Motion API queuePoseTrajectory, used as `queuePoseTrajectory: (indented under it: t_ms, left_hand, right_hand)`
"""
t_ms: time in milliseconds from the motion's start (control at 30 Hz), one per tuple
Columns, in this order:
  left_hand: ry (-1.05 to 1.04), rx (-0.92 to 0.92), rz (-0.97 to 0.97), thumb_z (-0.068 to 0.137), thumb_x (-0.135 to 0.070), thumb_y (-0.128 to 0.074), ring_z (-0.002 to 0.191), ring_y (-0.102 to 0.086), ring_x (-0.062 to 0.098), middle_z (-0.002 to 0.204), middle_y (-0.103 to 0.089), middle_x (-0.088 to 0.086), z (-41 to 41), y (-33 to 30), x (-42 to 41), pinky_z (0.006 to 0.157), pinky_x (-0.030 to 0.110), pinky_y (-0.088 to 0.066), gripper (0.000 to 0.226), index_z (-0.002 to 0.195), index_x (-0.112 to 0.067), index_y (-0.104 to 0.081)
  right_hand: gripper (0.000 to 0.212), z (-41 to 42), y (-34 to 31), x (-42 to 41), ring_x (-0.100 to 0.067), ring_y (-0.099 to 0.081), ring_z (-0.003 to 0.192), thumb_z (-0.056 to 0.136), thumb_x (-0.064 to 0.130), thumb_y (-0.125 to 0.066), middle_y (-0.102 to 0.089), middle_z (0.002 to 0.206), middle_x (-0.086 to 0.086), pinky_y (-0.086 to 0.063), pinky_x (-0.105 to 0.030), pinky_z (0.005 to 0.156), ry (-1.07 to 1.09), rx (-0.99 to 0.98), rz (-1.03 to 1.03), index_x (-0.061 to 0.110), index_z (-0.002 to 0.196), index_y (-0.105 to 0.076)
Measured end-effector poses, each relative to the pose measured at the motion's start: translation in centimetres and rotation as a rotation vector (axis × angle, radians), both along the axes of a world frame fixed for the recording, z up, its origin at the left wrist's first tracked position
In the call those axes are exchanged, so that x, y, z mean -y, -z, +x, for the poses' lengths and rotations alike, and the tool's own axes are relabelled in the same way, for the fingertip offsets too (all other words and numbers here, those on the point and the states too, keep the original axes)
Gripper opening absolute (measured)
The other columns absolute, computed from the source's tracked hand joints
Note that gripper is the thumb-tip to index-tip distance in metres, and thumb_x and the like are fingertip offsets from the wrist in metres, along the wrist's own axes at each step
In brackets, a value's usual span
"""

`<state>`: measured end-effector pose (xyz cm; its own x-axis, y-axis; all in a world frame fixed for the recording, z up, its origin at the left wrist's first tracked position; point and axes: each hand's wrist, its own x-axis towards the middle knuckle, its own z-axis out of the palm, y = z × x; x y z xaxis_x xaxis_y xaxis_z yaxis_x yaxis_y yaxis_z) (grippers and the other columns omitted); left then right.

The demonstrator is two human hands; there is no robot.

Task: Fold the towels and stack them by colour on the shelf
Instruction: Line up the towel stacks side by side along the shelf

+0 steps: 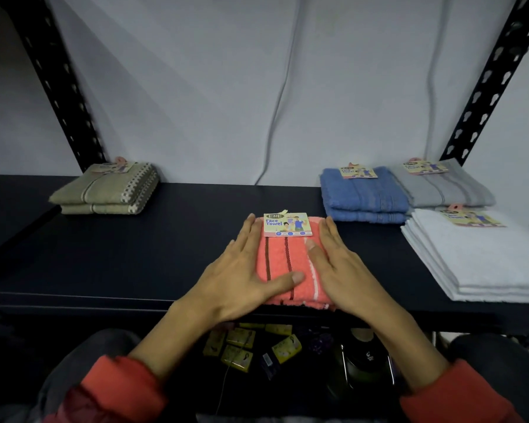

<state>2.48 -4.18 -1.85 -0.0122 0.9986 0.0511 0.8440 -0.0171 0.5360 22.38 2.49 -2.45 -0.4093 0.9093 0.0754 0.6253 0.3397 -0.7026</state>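
My left hand (pixel 242 270) lies flat with straight fingers along the left side of the folded coral towel (pixel 287 270), thumb stretched across its top. My right hand (pixel 336 267) does the same on the right side, fingers straight, thumb resting on the cloth; neither grips it. The coral towel sits at the front edge of the dark shelf (pixel 135 254), in the middle, with a "Face Towel" card label (pixel 287 225) on its far end. Back left, well apart, is a stack of olive towels (pixel 107 190). To the right stand a stack of blue towels (pixel 364 196), just beside it a grey towel (pixel 443 187), and nearer me a stack of white towels (pixel 483 257). Below the shelf lie small yellow packets (pixel 242 346)
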Motion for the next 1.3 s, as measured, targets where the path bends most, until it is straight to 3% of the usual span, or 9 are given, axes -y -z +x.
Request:
queuePoseTrajectory:
  t_ms: [133,233,300,400,567,767,933,1133,1300]
  left_hand:
    - [0.000,-0.105,-0.006,0.060,-0.101,-0.046,0.152,-0.025,0.013,0.166,0.020,-0.021,-0.1,-0.5,0.1,0.112,0.044,-0.036,0.132,0.158,-0.038,0.016]
    - [-0.011,-0.118,-0.022,0.064,-0.098,-0.047,0.152,-0.027,0.016,0.168,0.014,-0.018,-0.3,-0.6,-0.5,0.114,0.045,-0.033,0.128,0.159,-0.037,0.013]
    - [0.004,-0.126,-0.026,0.069,-0.097,-0.040,0.154,-0.020,0.014,0.168,0.013,-0.016,-0.8,-0.5,-0.7,0.120,0.045,-0.025,0.122,0.160,-0.035,0.012]
    - [0.062,-0.147,-0.002,0.077,-0.096,-0.026,0.156,-0.004,0.008,0.169,0.012,-0.012,-2.4,-0.6,-0.8,0.128,0.043,-0.004,0.108,0.161,-0.037,0.008]
    - [-0.061,-0.117,0.087,0.082,-0.092,-0.020,0.156,0.002,0.007,0.171,-0.005,-0.006,-8.2,-0.8,0.1,0.128,0.039,-0.003,0.095,0.161,-0.039,-0.016]
    - [-0.354,-0.311,-0.063,0.082,-0.083,-0.023,0.154,-0.022,0.021,0.166,-0.026,0.006,-16.9,0.0,1.7,0.125,0.041,-0.020,0.095,0.156,-0.023,-0.036]
    - [-0.403,-0.346,-0.081,0.096,-0.071,-0.030,0.157,-0.004,0.014,0.170,-0.011,-0.001,-17.9,1.8,2.1,0.127,0.039,-0.004,0.078,0.161,-0.028,-0.021]
    - [-0.526,-0.348,-0.106,0.091,-0.080,-0.025,0.157,0.005,0.020,0.171,-0.002,0.005,-17.8,2.3,1.9,0.128,0.039,-0.001,0.100,0.163,-0.012,-0.009]
    - [-0.531,-0.344,-0.101,0.091,-0.081,-0.023,0.157,0.008,0.019,0.171,0.001,0.005,-17.8,2.3,2.0,0.128,0.038,0.000,0.102,0.163,-0.011,-0.006]
  right_hand:
    - [0.062,-0.3,-0.1,0.5,-0.013,-0.028,0.149,0.103,0.051,-0.038,-0.012,0.167,0.011,-0.025,-0.024,0.114,0.060,-0.128,0.062,0.030,0.159,-0.021]
    - [0.041,-0.3,-0.1,0.9,0.008,-0.047,0.129,0.105,0.039,-0.043,-0.030,0.157,0.026,-0.043,-0.024,0.108,0.006,-0.284,0.098,0.044,0.146,-0.041]
    - [0.041,0.2,-0.2,1.4,0.020,-0.041,0.126,0.104,0.036,-0.049,-0.027,0.154,0.034,-0.042,-0.025,0.111,-0.016,-0.348,0.079,0.046,0.143,-0.044]
    - [0.058,1.4,-0.1,2.0,0.016,-0.025,0.141,0.095,0.051,-0.057,-0.018,0.160,0.030,-0.032,-0.027,0.117,-0.098,-0.310,0.062,0.043,0.149,-0.040]
    - [0.077,1.3,0.2,2.5,0.023,-0.010,0.140,0.084,0.063,-0.058,0.002,0.157,0.040,-0.022,-0.020,0.115,-0.188,-0.166,0.066,0.043,0.153,-0.031]
    - [0.076,-3.6,-0.4,-0.7,0.003,-0.002,0.149,0.095,0.052,-0.054,0.011,0.164,0.020,-0.011,-0.021,0.117,-0.253,-0.027,0.076,0.031,0.159,-0.019]
    - [0.078,-10.7,-0.8,-5.3,-0.011,0.001,0.154,0.098,0.052,-0.051,0.010,0.167,0.006,-0.008,-0.032,0.124,-0.330,0.051,0.099,0.021,0.160,-0.016]
    - [0.075,-19.3,-1.1,-9.6,-0.016,0.001,0.155,0.100,0.047,-0.054,0.007,0.168,0.001,-0.007,-0.032,0.122,-0.355,0.034,0.108,0.015,0.159,-0.021]
    - [0.076,-25.5,-0.6,-11.7,-0.020,0.001,0.155,0.098,0.047,-0.058,0.004,0.168,-0.006,-0.008,-0.038,0.125,-0.353,-0.041,0.110,0.014,0.158,-0.026]
